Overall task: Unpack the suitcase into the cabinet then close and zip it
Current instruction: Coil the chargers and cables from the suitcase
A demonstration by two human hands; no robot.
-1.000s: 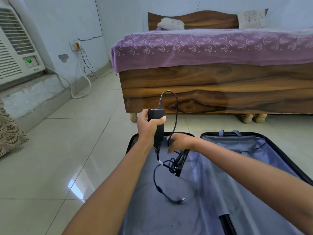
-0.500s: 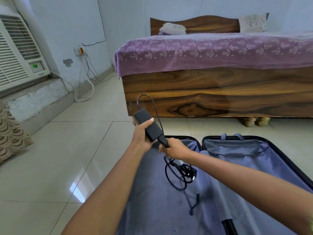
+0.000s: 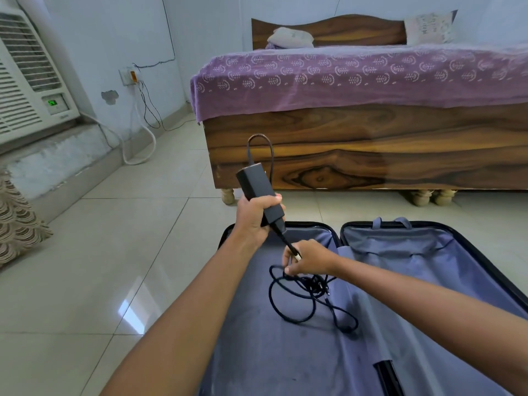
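Your forearms cover much of the near left half of the suitcase (image 3: pixel 428 281), and the picture's bottom and right edges cut the case off, so you cannot see its near rim or its zip. A short black bar (image 3: pixel 384 372) pokes up from the lining near the bottom edge; what it is cannot be made out. The knot of the cable (image 3: pixel 311 284) under your right hand is too tangled to count its turns, and its plug is hard to pick out.

The case lies open and flat on the tiled floor (image 3: pixel 100 252), two shells side by side, both lined in soft, creased blue-grey cloth with a hard dark rim. Only the cable lies in the left shell, in loose black loops; the right shell shows only lining and two cloth loops at its far edge.

Your left hand (image 3: pixel 254 221) is wrapped around the adapter (image 3: pixel 258 192), a matte black oblong block held tilted above the case's far left corner, with a thin cord arching from its far end. Your right hand (image 3: pixel 307 260) is just near of it, pinching the cable where it leaves the block's near end.

Beyond stands a bed (image 3: pixel 357 155) of glossy grained wood on turned legs, under a purple printed cover. A white air conditioner (image 3: pixel 28 81) sits far left.
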